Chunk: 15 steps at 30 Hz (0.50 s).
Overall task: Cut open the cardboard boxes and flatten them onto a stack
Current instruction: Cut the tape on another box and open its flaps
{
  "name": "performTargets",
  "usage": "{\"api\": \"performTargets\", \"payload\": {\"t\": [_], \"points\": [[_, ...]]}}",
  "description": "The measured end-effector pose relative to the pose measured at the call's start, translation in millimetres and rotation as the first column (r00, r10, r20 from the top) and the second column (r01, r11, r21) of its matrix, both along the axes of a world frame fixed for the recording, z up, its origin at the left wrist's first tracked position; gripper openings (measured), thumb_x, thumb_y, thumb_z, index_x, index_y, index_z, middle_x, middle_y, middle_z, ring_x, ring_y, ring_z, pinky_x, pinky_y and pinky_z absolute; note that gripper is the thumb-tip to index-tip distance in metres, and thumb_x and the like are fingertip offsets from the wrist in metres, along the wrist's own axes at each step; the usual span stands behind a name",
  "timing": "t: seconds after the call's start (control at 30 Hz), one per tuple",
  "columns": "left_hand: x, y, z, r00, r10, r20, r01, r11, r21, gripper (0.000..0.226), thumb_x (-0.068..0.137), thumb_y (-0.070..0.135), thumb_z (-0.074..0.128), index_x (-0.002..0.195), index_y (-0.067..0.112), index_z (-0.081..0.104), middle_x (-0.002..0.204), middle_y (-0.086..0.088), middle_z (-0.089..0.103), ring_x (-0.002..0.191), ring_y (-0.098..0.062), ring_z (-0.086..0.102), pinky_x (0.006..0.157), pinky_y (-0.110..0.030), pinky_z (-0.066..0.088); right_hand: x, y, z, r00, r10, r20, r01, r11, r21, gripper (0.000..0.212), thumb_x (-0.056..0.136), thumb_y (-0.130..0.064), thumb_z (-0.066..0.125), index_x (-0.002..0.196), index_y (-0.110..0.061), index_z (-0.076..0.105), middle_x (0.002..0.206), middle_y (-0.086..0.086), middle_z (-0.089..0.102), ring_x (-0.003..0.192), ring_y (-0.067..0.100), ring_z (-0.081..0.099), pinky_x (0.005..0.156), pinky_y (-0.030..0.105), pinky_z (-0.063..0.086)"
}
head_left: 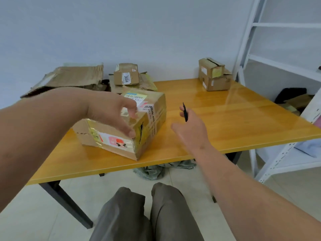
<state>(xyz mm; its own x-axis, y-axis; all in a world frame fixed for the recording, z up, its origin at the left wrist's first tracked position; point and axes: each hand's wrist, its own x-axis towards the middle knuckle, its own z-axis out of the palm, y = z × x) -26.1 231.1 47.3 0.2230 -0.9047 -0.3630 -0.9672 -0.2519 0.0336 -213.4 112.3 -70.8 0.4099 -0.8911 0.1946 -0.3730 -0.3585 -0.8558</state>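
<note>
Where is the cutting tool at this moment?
In the head view, the dark cutter is held in the right hand, raised above the yellow table, just right of the taped box under the left hand.

Bare forearms (243,185), no sleeves; grey-brown trousers (165,214) on both legs.
</note>
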Motion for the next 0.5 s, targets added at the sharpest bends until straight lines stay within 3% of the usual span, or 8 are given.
{"api": "performTargets", "payload": {"t": [0.1,0.17,0.23,0.33,0.43,0.5], "points": [[-8.3,5.8,-23.2,0.979,-0.046,0.201,0.066,0.993,-0.096,0.099,0.064,0.056,0.083,0.143,0.035,0.026,0.137,0.008,0.048,0.112,-0.016,0.054,0.093,-0.038,0.050,12.4,-9.7,8.7,0.999,0.033,-0.040,-0.034,0.999,-0.035,0.059,0.086,-0.017,0.059,0.142,-0.027,0.043,0.109,-0.012,0.049,0.101,0.012,0.049,0.078,0.029,0.039],[-16.6,7.8,-36.2,0.943,-0.096,0.317,0.153,0.975,-0.161,0.106,0.068,0.060,0.078,0.146,0.050,0.006,0.139,0.007,0.044,0.116,-0.018,0.052,0.089,-0.036,0.052,21.8,-16.2,14.4,0.994,0.078,-0.082,-0.080,0.996,-0.024,0.066,0.088,-0.017,0.058,0.148,-0.030,0.035,0.115,-0.009,0.050,0.103,0.011,0.047,0.079,0.028,0.039],[-20.1,7.1,-47.5,0.902,-0.143,0.408,0.225,0.961,-0.162,0.105,0.071,0.069,0.069,0.144,0.058,-0.006,0.146,0.002,0.034,0.127,-0.022,0.044,0.090,-0.036,0.050,33.3,-23.2,18.6,0.987,0.115,-0.111,-0.113,0.993,0.031,0.073,0.088,-0.019,0.059,0.152,-0.033,0.026,0.136,-0.005,0.050,0.116,0.016,0.049,0.087,0.031,0.042],[-22.6,7.7,-59.2,0.918,-0.102,0.384,0.195,0.958,-0.212,0.094,0.078,0.066,0.063,0.148,0.053,0.001,0.157,0.000,0.019,0.138,-0.025,0.034,0.096,-0.040,0.049,48.8,-28.5,23.2,0.986,0.132,-0.105,-0.123,0.988,0.095,0.072,0.084,-0.017,0.057,0.148,-0.038,0.032,0.139,-0.004,0.052,0.120,0.024,0.051,0.097,0.039,0.046],[-16.7,13.1,-58.0,0.934,-0.137,0.331,0.216,0.953,-0.214,0.088,0.084,0.059,0.061,0.149,0.053,0.001,0.164,0.004,0.004,0.149,-0.025,0.014,0.117,-0.047,0.028,56.5,-33.0,24.0,0.990,0.123,-0.067,-0.113,0.984,0.140,0.064,0.081,-0.015,0.053,0.140,-0.038,0.042,0.122,-0.001,0.060,0.101,0.025,0.055,0.075,0.034,0.046],[-4.2,20.5,-50.3,0.951,-0.158,0.266,0.207,0.963,-0.169,0.088,0.087,0.051,0.063,0.149,0.055,0.001,0.164,0.011,-0.005,0.151,-0.019,0.003,0.120,-0.045,0.013,56.5,-35.4,23.3,0.990,0.130,-0.062,-0.119,0.981,0.153,0.060,0.081,-0.012,0.050,0.135,-0.036,0.045,0.110,-0.002,0.060,0.088,0.021,0.054,0.063,0.030,0.042]]}}
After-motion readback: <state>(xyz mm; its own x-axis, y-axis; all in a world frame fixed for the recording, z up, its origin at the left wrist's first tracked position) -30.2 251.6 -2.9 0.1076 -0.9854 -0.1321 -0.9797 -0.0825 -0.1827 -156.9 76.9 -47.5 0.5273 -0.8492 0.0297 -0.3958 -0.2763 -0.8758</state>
